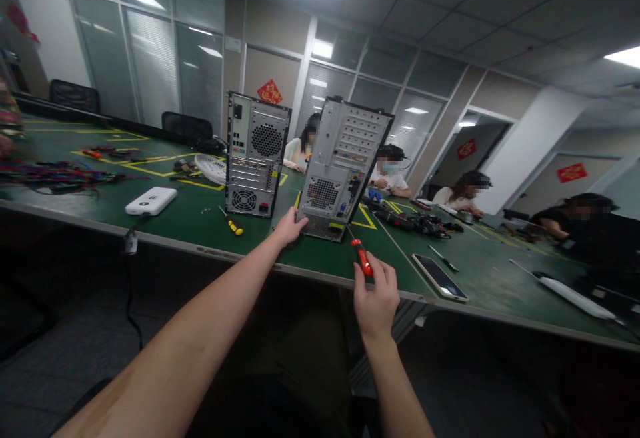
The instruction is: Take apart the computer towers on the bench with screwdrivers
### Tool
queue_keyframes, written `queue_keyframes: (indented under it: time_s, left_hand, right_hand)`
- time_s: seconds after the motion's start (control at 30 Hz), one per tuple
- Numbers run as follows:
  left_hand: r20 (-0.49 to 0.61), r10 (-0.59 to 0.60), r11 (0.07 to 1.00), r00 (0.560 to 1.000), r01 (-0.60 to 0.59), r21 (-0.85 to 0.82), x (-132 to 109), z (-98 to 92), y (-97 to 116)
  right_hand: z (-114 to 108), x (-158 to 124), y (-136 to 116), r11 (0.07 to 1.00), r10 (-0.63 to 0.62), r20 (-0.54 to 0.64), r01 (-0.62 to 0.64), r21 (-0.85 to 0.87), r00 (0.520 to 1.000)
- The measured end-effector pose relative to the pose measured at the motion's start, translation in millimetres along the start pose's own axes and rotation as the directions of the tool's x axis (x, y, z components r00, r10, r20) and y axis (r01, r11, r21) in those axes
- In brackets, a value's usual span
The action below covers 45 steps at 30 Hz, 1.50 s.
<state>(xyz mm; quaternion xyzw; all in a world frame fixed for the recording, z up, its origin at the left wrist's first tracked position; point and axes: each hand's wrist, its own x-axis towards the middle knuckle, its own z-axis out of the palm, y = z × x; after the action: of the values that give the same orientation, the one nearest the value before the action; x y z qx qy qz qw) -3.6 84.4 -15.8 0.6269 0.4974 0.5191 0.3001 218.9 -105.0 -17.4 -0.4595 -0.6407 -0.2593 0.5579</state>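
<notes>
The left hand point(288, 228), arm extended toward frame center, grasps the lower-left edge of the computer tower point(339, 168). The right hand point(377, 291), below right, grips the red screwdriver point(363, 259).

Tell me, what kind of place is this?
It looks like a workroom, perhaps in an office, for working on computers. Two computer cases stand on a long green table, along with a tangle of wires, and there's a red screwdriver too.
</notes>
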Motion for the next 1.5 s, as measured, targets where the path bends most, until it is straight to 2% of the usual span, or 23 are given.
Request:
queue_keyframes:
  time_s: [0.2, 0.47, 0.7, 0.8, 1.07, 1.37, 1.5]
  left_hand:
    - [-0.008, -0.002, 1.0, 1.0, 0.002, -0.028, 0.4, 1.0, -1.3]
    - [-0.018, 0.008, 1.0, 1.0, -0.008, -0.018, 2.9, 2.8, -5.1]
    - [-0.027, 0.015, 1.0, 1.0, -0.015, 0.007, 5.0, 3.9, -7.7]
    - [-0.025, 0.007, 1.0, 1.0, -0.007, 0.002, 4.0, 3.2, -6.5]
    - [-0.016, 0.009, 0.999, 1.0, -0.01, -0.035, 2.5, 2.6, -5.5]
    - [-0.009, 0.025, 1.0, 1.0, -0.025, -0.015, 3.1, 1.6, -5.7]
    - [-0.04, 0.025, 0.999, 0.999, -0.024, 0.032, 2.6, 1.4, -4.5]
  right_hand:
    - [-1.6, 1.9, 2.8, 1.0, 0.014, -0.011, -0.015, -0.012, 1.0]
    - [-6.0, 5.5, 4.1, 0.999, -0.042, 0.08, 0.041, 0.016, 0.996]
    - [-6.2, 4.5, 4.1, 0.999, 0.021, -0.001, -0.021, -0.025, 1.0]
    - [-5.3, 4.3, 4.2, 0.999, 0.034, 0.009, -0.034, -0.022, 0.999]
    - [-5.7, 10.3, 0.6, 0.998, -0.057, 0.092, 0.059, -0.022, 0.994]
    - [-4.3, 11.4, -3.8, 1.0, 0.023, -0.006, -0.023, -0.009, 1.0]
    - [-3.8, 10.4, -0.3, 1.0, 0.022, 0.04, -0.022, 0.005, 0.999]
